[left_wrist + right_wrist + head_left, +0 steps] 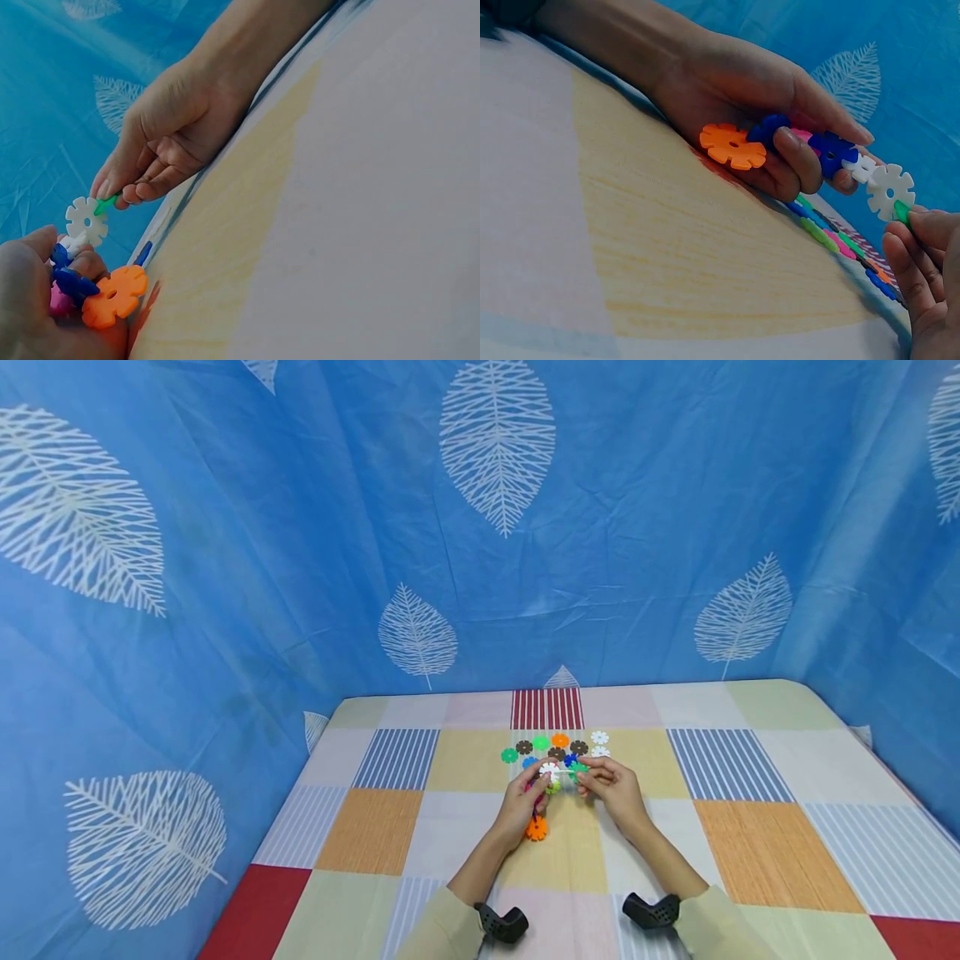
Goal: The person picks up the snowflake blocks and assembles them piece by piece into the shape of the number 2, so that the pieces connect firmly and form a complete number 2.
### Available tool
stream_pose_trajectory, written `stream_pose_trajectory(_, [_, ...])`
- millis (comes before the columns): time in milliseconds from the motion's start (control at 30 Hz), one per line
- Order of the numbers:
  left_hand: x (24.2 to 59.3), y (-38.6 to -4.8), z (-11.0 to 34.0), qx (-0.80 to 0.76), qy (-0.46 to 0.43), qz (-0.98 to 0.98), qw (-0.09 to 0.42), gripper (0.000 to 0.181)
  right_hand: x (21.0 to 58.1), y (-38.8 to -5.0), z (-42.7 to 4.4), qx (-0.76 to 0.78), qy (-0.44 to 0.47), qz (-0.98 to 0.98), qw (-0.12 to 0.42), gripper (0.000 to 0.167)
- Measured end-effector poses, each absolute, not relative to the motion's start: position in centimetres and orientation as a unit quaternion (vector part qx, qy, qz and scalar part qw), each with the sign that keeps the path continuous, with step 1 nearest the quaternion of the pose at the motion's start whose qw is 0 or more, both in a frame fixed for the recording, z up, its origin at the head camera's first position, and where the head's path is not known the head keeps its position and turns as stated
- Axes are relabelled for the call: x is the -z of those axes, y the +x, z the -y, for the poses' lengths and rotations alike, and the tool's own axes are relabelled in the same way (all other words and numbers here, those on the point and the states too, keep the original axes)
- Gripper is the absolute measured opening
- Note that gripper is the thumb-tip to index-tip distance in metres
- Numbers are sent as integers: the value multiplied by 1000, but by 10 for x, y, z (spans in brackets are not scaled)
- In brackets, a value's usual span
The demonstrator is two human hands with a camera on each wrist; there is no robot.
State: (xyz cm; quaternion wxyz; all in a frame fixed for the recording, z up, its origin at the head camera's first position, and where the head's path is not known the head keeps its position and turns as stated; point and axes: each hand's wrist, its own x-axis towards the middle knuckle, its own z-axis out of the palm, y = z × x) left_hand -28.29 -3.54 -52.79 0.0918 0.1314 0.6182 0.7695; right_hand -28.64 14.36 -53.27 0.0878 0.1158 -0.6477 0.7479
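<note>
My left hand [517, 806] holds a chain of slotted plastic snowflake discs, its fingers curled round the middle. In the right wrist view the chain runs from an orange disc [733, 146] through blue discs [832, 154] and a pink one to small white pieces and a white disc [890, 193] at the far end. My right hand [615, 789] pinches a green disc [107, 204] between thumb and fingers. The green edge meets the rim of the white end disc; whether their slots are engaged I cannot tell. Fingers partly hide the pink disc.
Loose discs lie on the patchwork tablecloth [367, 893] just beyond my hands, among them an orange disc [560, 740], a green disc [510, 756] and white discs [599, 737]. A blue leaf-patterned curtain [600, 568] stands behind the table and along its sides.
</note>
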Motion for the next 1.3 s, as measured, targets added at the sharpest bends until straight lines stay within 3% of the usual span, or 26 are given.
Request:
stream_pose_trajectory(500, [529, -283, 30, -800, 102, -587, 71, 37, 534, -287, -134, -735, 126, 651, 142, 33])
stream_pose_trajectory(1000, [526, -286, 38, -821, 96, -549, 123, 39, 510, -273, -121, -664, 167, 715, 139, 28])
stream_pose_trajectory(1300, [527, -288, 39, -825, 74, -549, 113, 42, 520, -283, -124, -668, 148, 715, 143, 28])
